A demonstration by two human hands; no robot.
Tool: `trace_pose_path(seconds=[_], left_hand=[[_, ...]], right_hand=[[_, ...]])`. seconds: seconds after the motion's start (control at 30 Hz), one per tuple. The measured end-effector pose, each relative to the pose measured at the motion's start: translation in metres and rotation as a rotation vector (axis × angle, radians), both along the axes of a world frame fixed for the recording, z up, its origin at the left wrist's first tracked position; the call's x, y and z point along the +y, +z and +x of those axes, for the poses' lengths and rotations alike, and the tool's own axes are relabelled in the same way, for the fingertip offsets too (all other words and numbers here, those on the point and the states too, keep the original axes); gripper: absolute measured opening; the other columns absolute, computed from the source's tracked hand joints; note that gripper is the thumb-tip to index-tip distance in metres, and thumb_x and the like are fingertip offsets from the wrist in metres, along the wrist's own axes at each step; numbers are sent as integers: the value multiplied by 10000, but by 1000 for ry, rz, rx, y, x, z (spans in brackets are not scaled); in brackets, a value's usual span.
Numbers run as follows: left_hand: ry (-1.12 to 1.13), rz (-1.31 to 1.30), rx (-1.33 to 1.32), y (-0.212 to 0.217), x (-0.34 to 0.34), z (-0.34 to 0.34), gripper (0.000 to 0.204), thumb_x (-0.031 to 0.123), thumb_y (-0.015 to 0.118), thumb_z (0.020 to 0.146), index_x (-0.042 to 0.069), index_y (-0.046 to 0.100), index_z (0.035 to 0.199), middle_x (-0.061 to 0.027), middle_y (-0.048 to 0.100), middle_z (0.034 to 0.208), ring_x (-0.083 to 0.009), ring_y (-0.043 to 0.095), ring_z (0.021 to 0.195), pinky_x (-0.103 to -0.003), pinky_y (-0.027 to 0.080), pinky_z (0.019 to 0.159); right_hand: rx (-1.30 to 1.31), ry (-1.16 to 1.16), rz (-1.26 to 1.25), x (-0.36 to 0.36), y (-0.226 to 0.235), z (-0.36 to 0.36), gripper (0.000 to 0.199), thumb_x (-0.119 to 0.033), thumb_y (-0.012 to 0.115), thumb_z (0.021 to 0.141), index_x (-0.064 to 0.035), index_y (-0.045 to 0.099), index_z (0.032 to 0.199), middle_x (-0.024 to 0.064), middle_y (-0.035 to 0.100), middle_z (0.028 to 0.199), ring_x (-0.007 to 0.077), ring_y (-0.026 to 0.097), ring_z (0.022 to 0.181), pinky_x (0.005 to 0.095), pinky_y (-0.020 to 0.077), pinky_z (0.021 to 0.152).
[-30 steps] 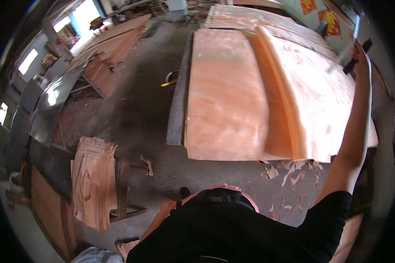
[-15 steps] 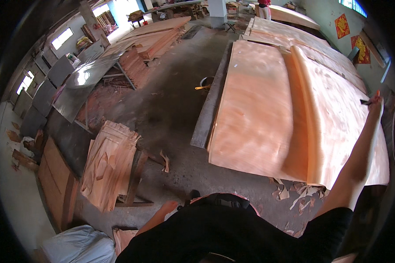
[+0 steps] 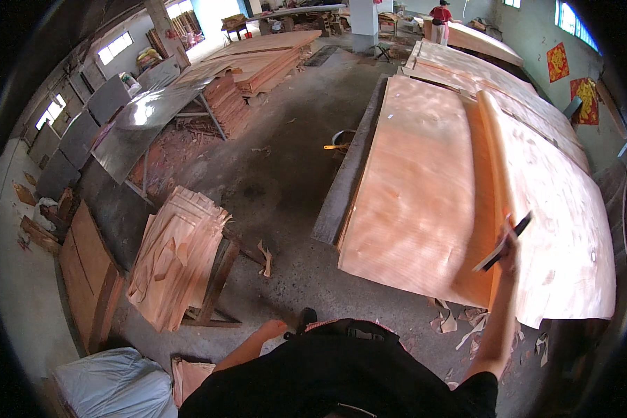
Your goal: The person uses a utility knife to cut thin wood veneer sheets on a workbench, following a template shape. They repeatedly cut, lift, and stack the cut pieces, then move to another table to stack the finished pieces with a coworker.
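Since the right hand [image 3: 510,240] was stretched way out at about 3 o'clock, fingers wrapped tight around a dark flat stick-like tool [image 3: 503,242], my guess was that the biggest risk was tearing the thin reddish-brown veneer sheet [image 3: 425,195] right under it. That stuff looked paper thin, and a tool edge dragged at a bad angle could've split it along the grain. Next to it, at 2 o'clock, a second pale wavy veneer sheet [image 3: 561,209] was curling up in a long ridge [image 3: 493,143] where the two met, so a snag there could've folded or cracked it too. Leaning that far over the stack also looked like an easy way to lose balance, especially with the torn veneer scraps [image 3: 460,327] littering the concrete floor [image 3: 285,188] at 5 o'clock

The left hand [image 3: 272,327] hung low at 7 o'clock by the hip, holding nothing, touching nothing; couldn't tell exactly how far its fingers were spread, but they looked loose. Nearest thing to it was the pile of ragged veneer offcuts on a low wooden stand [image 3: 177,261] at 9 o'clock
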State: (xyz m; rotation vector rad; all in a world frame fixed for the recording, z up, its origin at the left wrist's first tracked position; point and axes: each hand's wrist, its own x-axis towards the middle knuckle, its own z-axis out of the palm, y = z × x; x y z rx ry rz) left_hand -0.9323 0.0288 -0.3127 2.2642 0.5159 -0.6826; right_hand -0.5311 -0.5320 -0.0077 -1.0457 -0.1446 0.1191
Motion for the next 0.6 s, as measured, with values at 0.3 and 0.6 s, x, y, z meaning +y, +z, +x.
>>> trace_pose_path(seconds=[0.3, 0.6], left_hand=[[244, -709, -279, 148, -79, 145, 307, 319, 558, 835, 28, 624, 908, -54, 626, 839, -103, 575, 744, -277, 460, 622], [72, -421, -636, 228, -136, 222, 231, 227, 582, 825, 3, 623, 867, -57, 634, 724, -90, 582, 665, -225, 452, 587]], right_hand=[[314, 374, -369, 151, -65, -93, 164, -146, 580, 760, -90, 597, 914, -34, 484, 606, 65, 416, 517, 203, 299, 474], [-176, 421, -469, 274, -83, -135, 457, 11, 503, 817, -43, 368, 1250, 44, 520, 866, 112, 526, 711, 249, 452, 664]])
